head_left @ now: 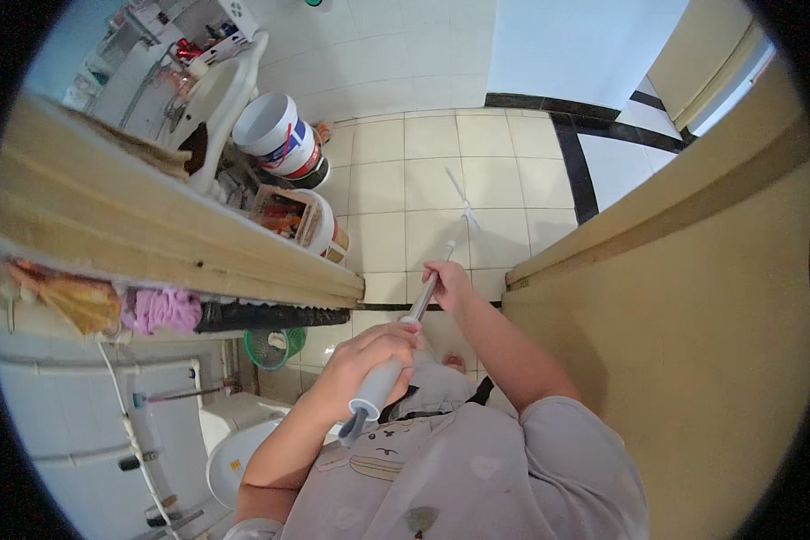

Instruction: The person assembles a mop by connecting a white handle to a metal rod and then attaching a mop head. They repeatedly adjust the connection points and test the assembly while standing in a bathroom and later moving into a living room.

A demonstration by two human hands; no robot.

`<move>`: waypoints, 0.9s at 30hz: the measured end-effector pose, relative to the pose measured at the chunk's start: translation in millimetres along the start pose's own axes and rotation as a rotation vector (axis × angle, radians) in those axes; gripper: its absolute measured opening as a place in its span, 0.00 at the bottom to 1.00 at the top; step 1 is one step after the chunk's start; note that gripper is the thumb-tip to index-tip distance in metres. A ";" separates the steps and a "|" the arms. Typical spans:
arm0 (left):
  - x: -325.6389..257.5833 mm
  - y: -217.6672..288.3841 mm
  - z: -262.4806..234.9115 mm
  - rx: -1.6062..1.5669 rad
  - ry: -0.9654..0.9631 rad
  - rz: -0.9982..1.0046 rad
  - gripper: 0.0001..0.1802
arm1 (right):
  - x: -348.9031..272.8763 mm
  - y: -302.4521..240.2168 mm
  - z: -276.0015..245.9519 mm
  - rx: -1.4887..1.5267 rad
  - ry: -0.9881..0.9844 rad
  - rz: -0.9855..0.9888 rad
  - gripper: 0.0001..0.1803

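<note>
My left hand (366,358) is closed around the upper handle of a long floor squeegee (421,301), just below its grey end grip with a hanging loop. Farther down the pole, my right hand (450,286) is wrapped around the pale metal shaft. The pole slants away from my body through the doorway. At its far end a thin, whitish blade (459,189) rests on the cream floor tiles (432,135); its exact make is hard to see.
Left of the doorway stand a white bucket (265,126), a second bucket (326,225) with things on top, and a washbasin (229,99). A green basket (274,348) and toilet (243,450) are nearer left. A beige door (666,333) flanks my right side.
</note>
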State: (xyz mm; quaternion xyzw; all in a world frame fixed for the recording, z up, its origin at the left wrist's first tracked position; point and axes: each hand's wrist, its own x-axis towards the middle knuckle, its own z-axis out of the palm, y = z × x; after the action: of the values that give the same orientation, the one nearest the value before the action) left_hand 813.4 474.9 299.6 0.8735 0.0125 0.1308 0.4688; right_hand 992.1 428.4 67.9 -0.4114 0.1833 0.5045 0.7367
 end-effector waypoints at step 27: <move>271.9 -128.0 -213.4 0.223 -0.114 -0.125 0.12 | 238.9 -93.0 211.2 -0.094 0.061 0.134 0.07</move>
State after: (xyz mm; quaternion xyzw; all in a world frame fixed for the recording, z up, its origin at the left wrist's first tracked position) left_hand 1037.5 759.9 365.6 0.9236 0.0546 0.0495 0.3762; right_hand 1145.9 722.9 68.9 -0.4475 0.2086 0.5479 0.6753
